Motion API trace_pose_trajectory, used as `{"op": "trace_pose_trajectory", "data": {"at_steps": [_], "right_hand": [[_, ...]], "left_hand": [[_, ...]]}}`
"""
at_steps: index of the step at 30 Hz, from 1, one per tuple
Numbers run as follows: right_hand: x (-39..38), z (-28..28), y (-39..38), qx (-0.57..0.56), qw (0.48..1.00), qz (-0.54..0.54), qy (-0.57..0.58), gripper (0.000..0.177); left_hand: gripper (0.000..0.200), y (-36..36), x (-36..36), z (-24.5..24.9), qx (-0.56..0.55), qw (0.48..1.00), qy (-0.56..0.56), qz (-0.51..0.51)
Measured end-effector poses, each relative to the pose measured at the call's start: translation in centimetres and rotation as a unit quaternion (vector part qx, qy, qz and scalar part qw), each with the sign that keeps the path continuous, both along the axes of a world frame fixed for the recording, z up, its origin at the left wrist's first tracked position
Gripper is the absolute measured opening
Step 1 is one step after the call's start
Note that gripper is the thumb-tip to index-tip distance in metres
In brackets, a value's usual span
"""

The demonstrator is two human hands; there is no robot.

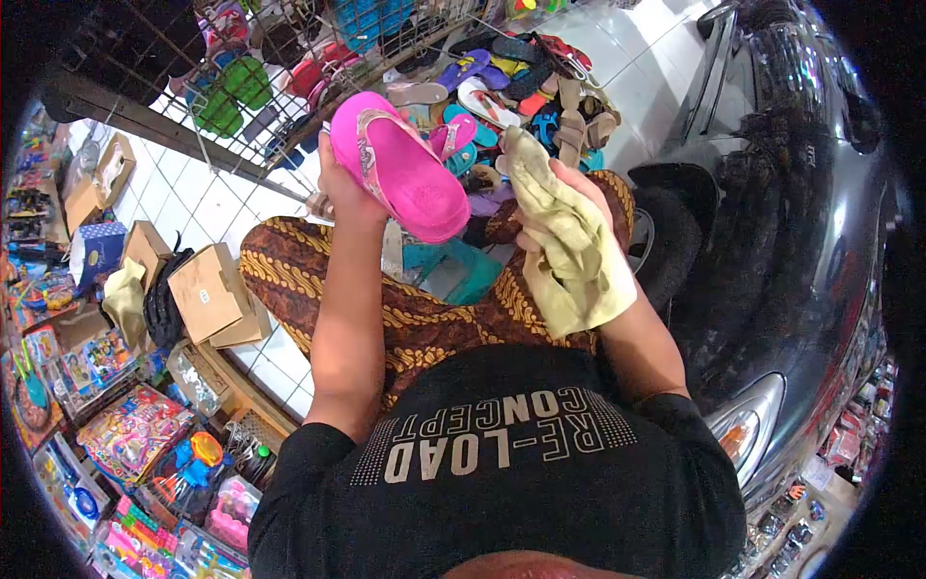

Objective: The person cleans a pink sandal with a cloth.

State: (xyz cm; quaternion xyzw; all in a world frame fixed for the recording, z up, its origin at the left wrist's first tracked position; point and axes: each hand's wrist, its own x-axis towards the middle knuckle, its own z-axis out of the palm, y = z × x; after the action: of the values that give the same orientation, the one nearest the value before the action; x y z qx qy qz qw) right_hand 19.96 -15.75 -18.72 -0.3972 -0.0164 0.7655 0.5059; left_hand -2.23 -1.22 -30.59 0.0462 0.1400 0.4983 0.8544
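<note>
My left hand (347, 188) grips a bright pink flip-flop (417, 183) by its side, with the footbed turned up toward me. Its strap is pale with a silvery pattern. A crumpled pale yellow cloth (577, 265) is bunched in my right hand (586, 188) and drapes down over the wrist; it covers part of the fingers. Cloth and flip-flop are apart. Beyond both hands, a heap of mixed sandals (526, 82) lies on the tiled floor. Below my hands is a teal item (473, 275) between my legs, partly hidden.
A black car (791, 193) stands close on my right. A wire rack (280, 58) hung with footwear rises at the upper left. Cardboard boxes (207, 289) and packaged toys (135, 429) crowd the left side. White tiles (217, 203) show between.
</note>
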Motion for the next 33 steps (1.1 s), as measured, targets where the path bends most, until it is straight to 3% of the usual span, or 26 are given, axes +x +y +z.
{"op": "trace_pose_trajectory", "data": {"at_steps": [3,5,9,10,13,14,16,20,22,26,27,29,30,31,32,33], "right_hand": [[-0.3,-0.7,-0.2,0.038,0.998,0.020,0.046,0.041],[-0.6,-0.1,-0.2,0.034,0.999,0.009,0.016,0.038],[-0.6,0.5,0.3,0.071,0.997,-0.018,0.031,0.044],[-0.2,0.7,0.2,0.066,0.994,-0.026,0.087,0.053],[0.6,1.1,0.2,0.181,0.980,0.058,0.065,0.059],[0.3,0.9,0.4,0.173,0.973,0.011,0.151,0.063],[0.6,0.8,1.0,0.206,0.959,0.047,0.189,0.064],[-0.9,1.2,1.1,0.139,0.982,-0.057,0.116,0.063],[-1.6,1.8,1.2,0.070,0.994,-0.083,-0.010,0.052],[-1.4,-0.2,0.9,0.014,0.999,-0.018,-0.023,0.045],[-2.2,0.7,0.9,0.009,0.993,-0.021,-0.118,0.044],[-3.5,1.8,0.7,0.100,0.926,0.021,-0.362,0.044],[-4.4,1.7,0.8,0.162,0.863,0.011,-0.478,0.037],[-4.7,1.8,1.0,0.282,0.706,0.050,-0.648,0.031],[-5.0,1.8,1.3,0.354,0.492,0.026,-0.795,0.025],[-6.2,2.3,1.4,0.361,0.406,0.000,-0.840,0.022]], "left_hand": [[0.088,-0.1,0.1,0.0,-0.025,0.999,-0.031,-0.009],[0.089,-0.1,0.3,0.0,-0.031,0.998,-0.048,-0.017],[0.092,-0.5,0.0,0.4,-0.007,0.997,-0.060,-0.037],[0.093,-0.6,0.1,0.7,0.002,0.997,-0.061,-0.044],[0.094,-0.9,0.2,1.1,0.028,0.986,-0.145,-0.079],[0.094,-0.9,0.2,1.2,0.034,0.982,-0.165,-0.085],[0.092,-1.1,0.3,1.6,0.047,0.973,-0.203,-0.096],[0.086,-1.5,0.6,2.1,0.006,0.950,-0.294,-0.105],[0.087,-1.7,0.7,2.3,-0.028,0.948,-0.302,-0.093],[0.082,-2.3,0.8,2.7,0.013,0.949,-0.295,-0.106],[0.082,-2.3,0.8,2.7,0.020,0.952,-0.285,-0.106],[0.084,-2.1,0.9,2.8,0.032,0.972,-0.217,-0.082],[0.087,-2.1,1.0,2.9,0.037,0.985,-0.158,-0.060],[0.090,-2.1,1.1,3.0,0.040,0.994,-0.098,-0.038],[0.090,-2.1,1.3,2.8,0.041,0.994,-0.095,-0.033],[0.090,-2.1,1.4,2.7,0.042,0.995,-0.091,-0.027]]}}
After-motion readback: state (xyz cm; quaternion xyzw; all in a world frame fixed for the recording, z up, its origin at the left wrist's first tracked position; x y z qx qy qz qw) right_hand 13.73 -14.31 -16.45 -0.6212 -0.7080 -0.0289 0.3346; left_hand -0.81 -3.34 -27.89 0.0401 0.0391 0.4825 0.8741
